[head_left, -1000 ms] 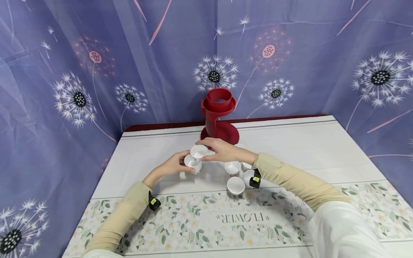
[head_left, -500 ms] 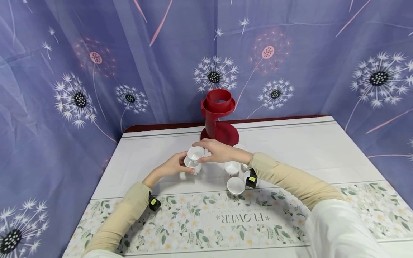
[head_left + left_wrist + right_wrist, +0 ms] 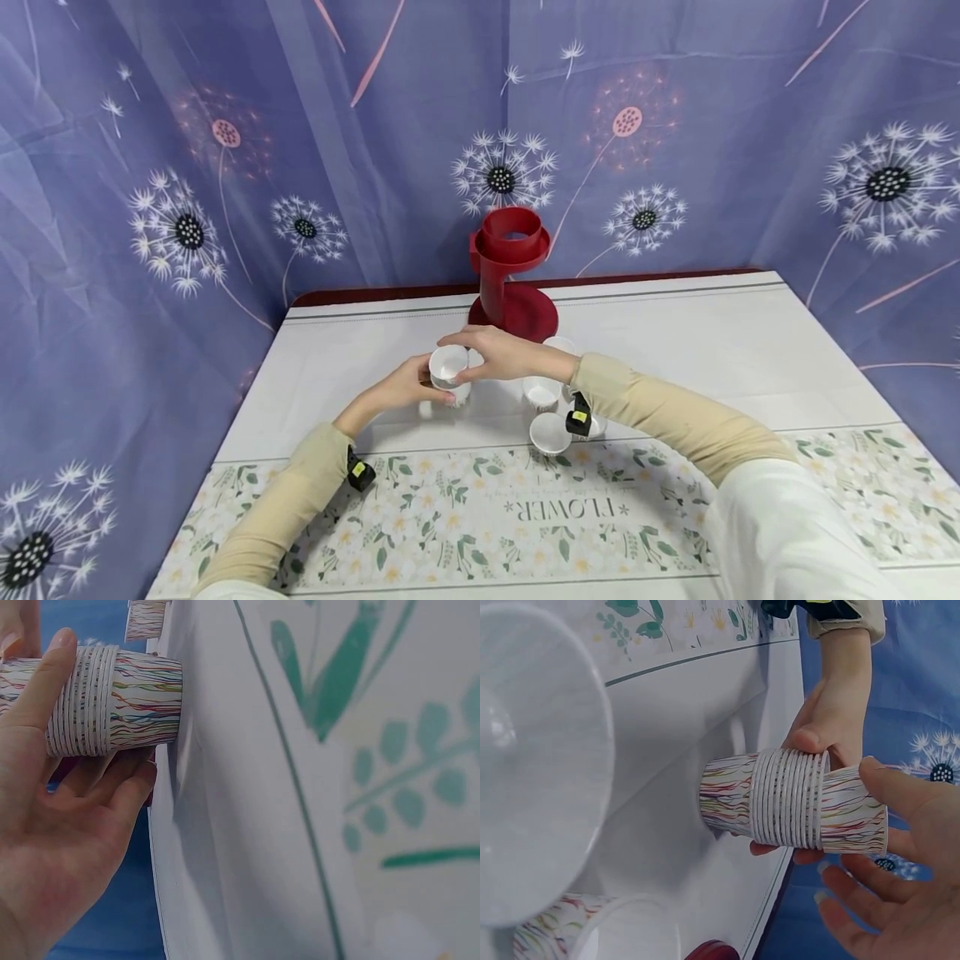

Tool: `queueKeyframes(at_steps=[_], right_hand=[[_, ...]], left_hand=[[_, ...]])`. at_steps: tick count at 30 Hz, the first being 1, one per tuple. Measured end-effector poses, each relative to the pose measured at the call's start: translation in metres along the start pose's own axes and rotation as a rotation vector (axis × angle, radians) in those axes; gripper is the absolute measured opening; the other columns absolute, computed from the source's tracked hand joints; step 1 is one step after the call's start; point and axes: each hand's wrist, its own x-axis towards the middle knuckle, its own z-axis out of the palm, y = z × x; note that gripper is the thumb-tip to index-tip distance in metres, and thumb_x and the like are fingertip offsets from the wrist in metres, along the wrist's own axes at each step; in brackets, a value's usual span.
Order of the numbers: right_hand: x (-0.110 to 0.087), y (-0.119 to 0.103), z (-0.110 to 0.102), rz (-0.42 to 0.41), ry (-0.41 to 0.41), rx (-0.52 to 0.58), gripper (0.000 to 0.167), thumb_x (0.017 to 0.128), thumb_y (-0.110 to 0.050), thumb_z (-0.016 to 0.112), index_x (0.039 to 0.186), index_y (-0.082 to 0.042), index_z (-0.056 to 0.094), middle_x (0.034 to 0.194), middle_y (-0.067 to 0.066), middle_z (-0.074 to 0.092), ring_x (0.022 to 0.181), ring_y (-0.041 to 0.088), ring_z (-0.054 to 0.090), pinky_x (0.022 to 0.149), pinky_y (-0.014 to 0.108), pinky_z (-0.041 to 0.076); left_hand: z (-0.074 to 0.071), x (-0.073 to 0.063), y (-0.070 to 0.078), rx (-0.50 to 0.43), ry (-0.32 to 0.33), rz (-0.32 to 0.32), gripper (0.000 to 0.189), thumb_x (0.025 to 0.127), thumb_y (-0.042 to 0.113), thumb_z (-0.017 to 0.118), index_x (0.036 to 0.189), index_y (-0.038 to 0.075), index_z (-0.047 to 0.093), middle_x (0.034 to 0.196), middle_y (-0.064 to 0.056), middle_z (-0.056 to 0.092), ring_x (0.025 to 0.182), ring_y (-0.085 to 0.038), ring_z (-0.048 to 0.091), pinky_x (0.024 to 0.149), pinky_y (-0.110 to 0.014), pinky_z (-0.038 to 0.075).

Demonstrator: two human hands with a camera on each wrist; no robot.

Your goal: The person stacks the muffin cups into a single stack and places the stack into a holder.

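"Gripping something, is the left hand [image 3: 405, 386]?"

"Yes, its thumb and fingers are curving round a stack of nested paper cups [image 3: 763, 797]. The rims are lying close together, and coloured wavy lines are running over the lowest cup's side."

"And the right hand [image 3: 498, 353]?"

"That one is pinching a single paper cup [image 3: 855, 812] between thumb and fingers, directly over the stack. The cup's narrow end is meeting the top rim and seems to be sitting partly inside; its open mouth is facing up."

"So where is the stack standing?"

"Upright at the near side of the red stand [image 3: 492, 292], a little to its left. Its base is showing close to the white tablecloth [image 3: 675, 333], but I can't tell whether it is touching."

"What else is lying about?"

"Several loose cups [image 3: 550, 433] are standing mouth up to the right of the stack, below the right forearm. A black wrist camera [image 3: 579, 417] is partly hiding one of them."

"And farther off?"

"The red stand is carrying a ring-shaped holder [image 3: 513, 237] above its round base, near the table's far edge. A purple dandelion curtain [image 3: 420, 167] is hanging behind, and a floral band [image 3: 450, 521] is crossing the cloth nearer the person."
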Motion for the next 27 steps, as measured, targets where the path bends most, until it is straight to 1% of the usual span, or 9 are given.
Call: queueKeyframes(at_steps=[7,10,17,22,27], right_hand=[[0.0042,-0.0035,0.0010,0.007,-0.015,-0.031,0.059,0.084,-0.027,0.076,0.134,-0.004,0.055,0.128,0.009,0.062,0.113,0.022,0.058,0.094,0.032,0.050],[0.0050,-0.0025,0.0032,0.027,-0.032,-0.045,0.057,0.084,-0.028,0.077,0.133,-0.006,0.057,0.127,0.008,0.063,0.111,0.020,0.057,0.092,0.031,0.050],[0.0047,-0.0021,0.0058,0.076,-0.070,-0.074,0.055,0.081,-0.025,0.080,0.129,-0.007,0.061,0.121,0.007,0.064,0.110,0.020,0.057,0.093,0.032,0.050],[0.0035,-0.0022,0.0054,0.106,-0.097,-0.102,0.053,0.084,-0.026,0.076,0.131,-0.006,0.060,0.120,0.010,0.063,0.110,0.023,0.058,0.092,0.033,0.051],[0.0033,-0.0013,0.0054,0.115,-0.110,-0.102,0.050,0.087,-0.025,0.073,0.130,-0.005,0.060,0.119,0.011,0.063,0.110,0.025,0.059,0.092,0.034,0.050]], left_hand=[[-0.0006,-0.0004,0.0023,-0.009,-0.005,0.022,0.064,0.081,0.009,0.078,0.135,-0.001,0.047,0.116,-0.020,0.063,0.092,-0.010,0.064,0.078,-0.026,0.054],[-0.0006,-0.0006,0.0016,-0.021,-0.014,0.027,0.065,0.081,0.009,0.078,0.136,-0.002,0.046,0.117,-0.021,0.062,0.094,-0.010,0.065,0.080,-0.026,0.055],[-0.0003,0.0000,0.0018,-0.032,-0.024,0.015,0.070,0.081,0.008,0.078,0.142,0.004,0.043,0.122,-0.019,0.060,0.103,-0.016,0.063,0.085,-0.027,0.054],[-0.0001,0.0000,0.0031,-0.023,-0.021,0.001,0.066,0.081,0.007,0.077,0.139,0.004,0.046,0.121,-0.018,0.060,0.102,-0.016,0.063,0.084,-0.026,0.054],[-0.0005,0.0012,0.0035,-0.013,-0.024,-0.001,0.063,0.081,0.008,0.077,0.137,0.004,0.048,0.120,-0.018,0.060,0.100,-0.016,0.063,0.084,-0.025,0.054]])
